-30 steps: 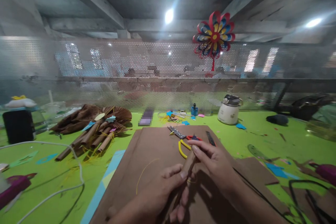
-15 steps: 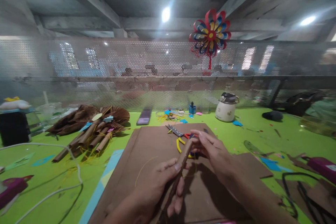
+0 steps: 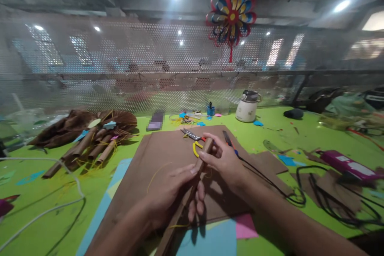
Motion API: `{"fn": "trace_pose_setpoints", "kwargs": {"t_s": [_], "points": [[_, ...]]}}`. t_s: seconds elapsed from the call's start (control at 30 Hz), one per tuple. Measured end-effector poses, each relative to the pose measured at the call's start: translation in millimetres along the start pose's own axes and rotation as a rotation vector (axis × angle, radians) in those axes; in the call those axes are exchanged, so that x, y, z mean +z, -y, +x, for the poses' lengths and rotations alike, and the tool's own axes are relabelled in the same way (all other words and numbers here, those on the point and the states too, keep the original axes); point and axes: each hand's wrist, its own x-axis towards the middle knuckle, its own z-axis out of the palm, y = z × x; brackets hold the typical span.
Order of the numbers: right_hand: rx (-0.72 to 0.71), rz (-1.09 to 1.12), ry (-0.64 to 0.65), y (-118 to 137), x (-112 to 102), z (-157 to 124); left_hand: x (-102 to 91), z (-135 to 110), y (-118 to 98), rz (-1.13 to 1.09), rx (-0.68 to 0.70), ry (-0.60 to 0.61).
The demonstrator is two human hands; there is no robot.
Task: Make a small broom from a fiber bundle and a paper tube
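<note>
A brown paper or cardboard tube (image 3: 201, 163) slants up from the bottom edge, over a brown cardboard sheet (image 3: 160, 150). My left hand (image 3: 175, 186) is wrapped round its middle, thumb on top and fingers showing beneath. Around the tube's upper end my right hand (image 3: 225, 162) closes with thumb and fingers. Yellow string (image 3: 180, 226) crosses the tube lower down. Just beyond the hands, a cutting tool with yellow handles (image 3: 196, 149) lies on the sheet, partly covered by the right hand. Another dark tool with red and blue parts (image 3: 230, 142) lies beside it.
At left lie brown tubes (image 3: 82, 144) tied with yellow string and a white cable (image 3: 73, 178). A magenta device (image 3: 349, 165) and black cord (image 3: 303, 192) are at right. A white bottle (image 3: 246, 108) stands at the back before a perforated screen (image 3: 168, 52).
My right fingers have closed round the tube's upper end. The view has shifted, and more of the tube, with yellow string and a pink paper, shows near the bottom.
</note>
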Motion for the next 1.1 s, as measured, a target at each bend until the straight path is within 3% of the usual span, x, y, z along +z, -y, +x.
{"fn": "trace_pose_setpoints", "kwargs": {"t_s": [0.17,0.4,0.77,1.03,1.1], "points": [[0.026,0.007,0.004,-3,-13,11,2.6,0,-1,-0.075,0.037,-0.032],[0.103,0.088,0.0,-4,-24,18,-3.0,1,-2,-0.066,0.009,0.043],[0.006,-0.075,-0.135,-5,-27,21,-2.2,4,3,-0.089,-0.004,0.046],[0.047,-0.08,-0.124,-13,-36,29,-2.9,0,-4,-0.027,0.028,0.019],[-0.033,-0.174,-0.167,-12,-41,31,-3.3,-1,-5,-0.014,0.031,0.027]]}}
